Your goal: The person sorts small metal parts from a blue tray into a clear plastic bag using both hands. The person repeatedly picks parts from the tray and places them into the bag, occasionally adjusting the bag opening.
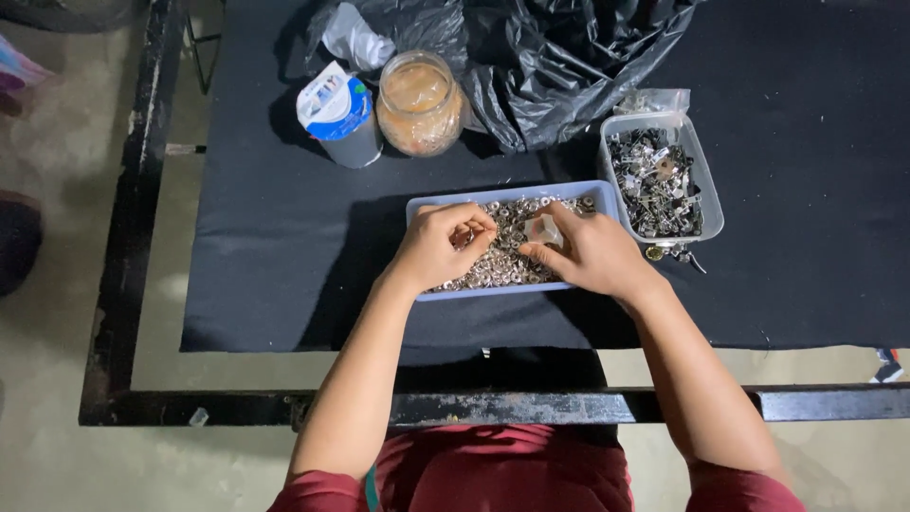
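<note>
I note a shallow pale-blue tray [422, 207] at the middle of the bench [284, 256], filled with small silvery metal rings [507, 261]. Both hands work over it. My left hand [438, 245] sits over the tray's left half, its grip pinched shut at thumb and forefinger; what it pinches is too small to tell, most likely one of the rings. My right hand [592, 254] covers the tray's right half and its grip is closed around a small pale, translucent piece [545, 230], held between thumb and fingers just beside the left hand's fingertips.

Just right of the tray, touching or nearly touching its corner, stands a clear plastic tub [706, 185] heaped with mixed metal parts [654, 185]; a few loose parts [675, 252] lie on the bench at its near end. Behind the tray stand a glass jar [419, 104] with orange-tinged contents and, just to its left, a tilted white-and-blue container [336, 114]. A crumpled black plastic bag [559, 57] lies at the far edge. The bench is covered in black cloth and set in a worn black metal frame [531, 406].
</note>
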